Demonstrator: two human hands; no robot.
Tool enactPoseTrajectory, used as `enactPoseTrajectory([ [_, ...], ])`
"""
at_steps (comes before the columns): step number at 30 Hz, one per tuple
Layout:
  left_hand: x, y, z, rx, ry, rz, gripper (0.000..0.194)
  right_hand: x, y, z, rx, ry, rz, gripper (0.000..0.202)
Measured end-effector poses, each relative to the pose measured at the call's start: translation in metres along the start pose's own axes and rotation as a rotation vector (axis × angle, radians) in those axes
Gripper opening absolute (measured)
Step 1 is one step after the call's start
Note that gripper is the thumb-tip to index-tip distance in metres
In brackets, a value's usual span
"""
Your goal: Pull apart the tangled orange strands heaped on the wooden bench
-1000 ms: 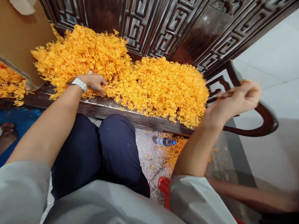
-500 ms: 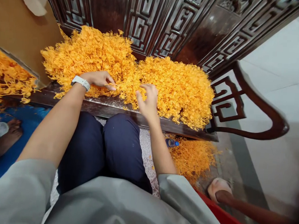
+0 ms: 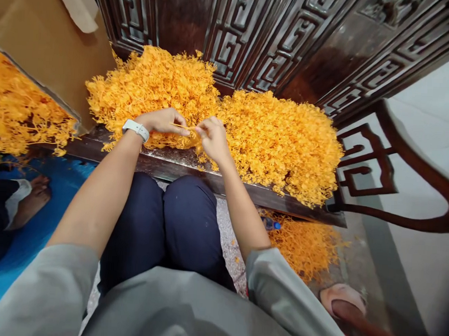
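Two heaps of orange flower-like strands, the left heap (image 3: pixel 157 79) and the right heap (image 3: pixel 286 141), lie side by side and touching on the dark wooden bench (image 3: pixel 164 161), against its carved back (image 3: pixel 183 20). In front of the place where they meet, the left hand (image 3: pixel 162 120) has thumb and fingers nearly closed on a thin orange strand (image 3: pixel 182 126), which is between the two hands. The right hand (image 3: pixel 215 140) is just beside it, thumb and forefinger pinched together at the other end of this strand, the other fingers half curled. A white watch (image 3: pixel 136 130) is on the left wrist.

At the far left is a brown cardboard box (image 3: pixel 68 54), one wall toward the left heap; more orange strands (image 3: pixel 24 110) show along its open edge, but I cannot tell how deep they fill it. Below the bench, a plastic bottle (image 3: pixel 269 224) with blue cap lies near loose strands (image 3: pixel 306 247); its content is not clear to see
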State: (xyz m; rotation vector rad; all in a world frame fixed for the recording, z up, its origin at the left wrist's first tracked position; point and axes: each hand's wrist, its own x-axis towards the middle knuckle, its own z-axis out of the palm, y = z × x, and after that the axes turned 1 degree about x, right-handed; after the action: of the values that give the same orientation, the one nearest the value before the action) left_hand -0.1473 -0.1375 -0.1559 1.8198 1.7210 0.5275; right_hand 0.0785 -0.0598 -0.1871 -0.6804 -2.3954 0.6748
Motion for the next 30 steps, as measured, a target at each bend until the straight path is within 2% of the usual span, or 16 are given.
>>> enactPoseTrajectory([
  [2, 0.002, 0.0, -0.001, -0.014, -0.096, -0.015, 0.04, 0.001, 0.007, -0.008, 0.038, 0.083, 0.019, 0.015],
  [4, 0.004, -0.001, -0.002, -0.015, -0.134, -0.02, 0.037, 0.0, 0.012, -0.016, 0.054, 0.144, 0.041, 0.014],
  [9, 0.009, 0.0, -0.002, -0.022, -0.085, -0.022, 0.027, -0.008, 0.017, -0.04, 0.115, 0.257, 0.056, 0.015],
  [15, 0.012, 0.02, 0.001, 0.044, 0.027, 0.016, 0.029, -0.001, 0.034, -0.056, 0.2, 0.432, 0.261, 0.019],
  [18, 0.014, 0.026, 0.006, 0.138, 0.091, -0.012, 0.034, 0.004, 0.039, -0.058, 0.183, 0.516, 0.303, 0.021],
  [20, 0.017, 0.026, 0.011, 0.219, 0.124, -0.027, 0.039, 0.006, 0.037, -0.061, 0.231, 0.517, 0.31, 0.02],
  [23, 0.02, 0.021, 0.017, 0.297, 0.173, -0.01, 0.047, 0.004, 0.029, -0.068, 0.45, 0.49, 0.374, 0.019],
  [27, 0.022, 0.012, 0.021, 0.31, 0.262, 0.04, 0.042, -0.009, 0.012, -0.081, 0.894, 0.278, 0.46, 0.02],
  [30, 0.018, 0.009, 0.019, 0.308, 0.321, 0.068, 0.038, -0.033, -0.001, -0.086, 1.149, 0.167, 0.6, 0.017],
])
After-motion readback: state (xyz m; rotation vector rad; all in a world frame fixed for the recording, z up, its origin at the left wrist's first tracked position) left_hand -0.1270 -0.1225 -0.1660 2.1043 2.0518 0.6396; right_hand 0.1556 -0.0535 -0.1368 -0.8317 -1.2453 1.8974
